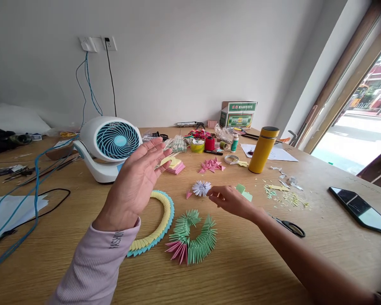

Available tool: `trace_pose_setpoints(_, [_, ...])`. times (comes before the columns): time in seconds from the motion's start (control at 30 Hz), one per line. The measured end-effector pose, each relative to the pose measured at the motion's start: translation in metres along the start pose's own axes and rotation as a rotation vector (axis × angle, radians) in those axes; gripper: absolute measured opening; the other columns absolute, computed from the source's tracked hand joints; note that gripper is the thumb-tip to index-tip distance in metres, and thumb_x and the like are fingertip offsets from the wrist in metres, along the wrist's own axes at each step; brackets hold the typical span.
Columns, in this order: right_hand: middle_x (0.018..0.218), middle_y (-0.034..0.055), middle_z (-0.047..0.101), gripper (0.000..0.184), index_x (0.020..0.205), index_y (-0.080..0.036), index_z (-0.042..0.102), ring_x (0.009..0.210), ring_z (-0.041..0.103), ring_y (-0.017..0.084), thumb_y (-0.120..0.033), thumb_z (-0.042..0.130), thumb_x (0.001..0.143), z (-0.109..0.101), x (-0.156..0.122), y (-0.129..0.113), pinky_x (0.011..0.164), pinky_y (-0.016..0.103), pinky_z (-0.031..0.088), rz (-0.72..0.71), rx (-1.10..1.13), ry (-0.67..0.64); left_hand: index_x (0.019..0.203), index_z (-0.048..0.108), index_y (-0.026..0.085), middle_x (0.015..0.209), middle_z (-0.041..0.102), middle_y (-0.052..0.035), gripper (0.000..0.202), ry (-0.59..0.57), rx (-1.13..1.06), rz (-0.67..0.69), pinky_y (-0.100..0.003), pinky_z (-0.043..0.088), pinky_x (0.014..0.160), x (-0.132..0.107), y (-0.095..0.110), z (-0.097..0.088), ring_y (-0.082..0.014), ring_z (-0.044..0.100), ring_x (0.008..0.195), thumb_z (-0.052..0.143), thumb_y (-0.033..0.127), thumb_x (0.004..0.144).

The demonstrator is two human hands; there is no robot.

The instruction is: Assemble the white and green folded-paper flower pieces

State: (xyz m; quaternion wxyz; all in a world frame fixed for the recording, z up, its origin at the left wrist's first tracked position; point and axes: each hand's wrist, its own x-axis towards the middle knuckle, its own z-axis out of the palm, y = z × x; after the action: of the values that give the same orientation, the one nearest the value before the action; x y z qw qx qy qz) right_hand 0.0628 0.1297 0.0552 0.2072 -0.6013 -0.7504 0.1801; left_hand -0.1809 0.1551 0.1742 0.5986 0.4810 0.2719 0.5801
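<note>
My left hand (136, 180) is raised above the wooden table, fingers stretched out and apart, holding nothing. It hovers over a curved yellow-and-blue folded paper arc (163, 220). My right hand (231, 200) reaches low over the table with its fingers pinched together; whether they hold anything I cannot make out. It sits just right of a small white-and-purple spiky paper ball (201, 188) and beside green paper pieces (244, 192). A green folded paper chain with a pink end (193, 237) lies in front of both hands.
A white and teal desk fan (109, 146) stands at the left with blue and black cables (34, 186). A yellow flask (263, 149), pink paper units (211, 165), thread spools, a cardboard box (238, 113), scissors (290, 226), paper scraps (287, 195) and a phone (362, 209) lie around.
</note>
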Motion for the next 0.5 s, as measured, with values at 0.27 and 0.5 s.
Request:
trace_pose_setpoints(0.27, [0.075, 0.0029, 0.067, 0.024, 0.098, -0.018, 0.065, 0.063, 0.064, 0.015, -0.031, 0.044, 0.100, 0.014, -0.034, 0.000, 0.058, 0.025, 0.046, -0.008, 0.150, -0.058, 0.119, 0.055, 0.022, 0.135, 0.056, -0.0086, 0.033, -0.194, 0.479, -0.082, -0.040, 0.041, 0.106, -0.026, -0.046, -0.014, -0.0231, 0.054, 0.124, 0.060, 0.035, 0.089])
trace_pose_setpoints(0.5, [0.074, 0.0022, 0.064, 0.030, 0.116, -0.018, 0.062, 0.063, 0.063, 0.015, -0.037, 0.043, 0.102, 0.022, -0.038, 0.012, 0.055, 0.025, 0.047, 0.025, 0.265, -0.136, 0.124, 0.049, 0.025, 0.134, 0.057, -0.0104, 0.034, -0.162, 0.959, -0.045, -0.049, 0.040, 0.110, -0.083, -0.097, -0.045, -0.0261, 0.053, 0.126, 0.046, 0.043, 0.096])
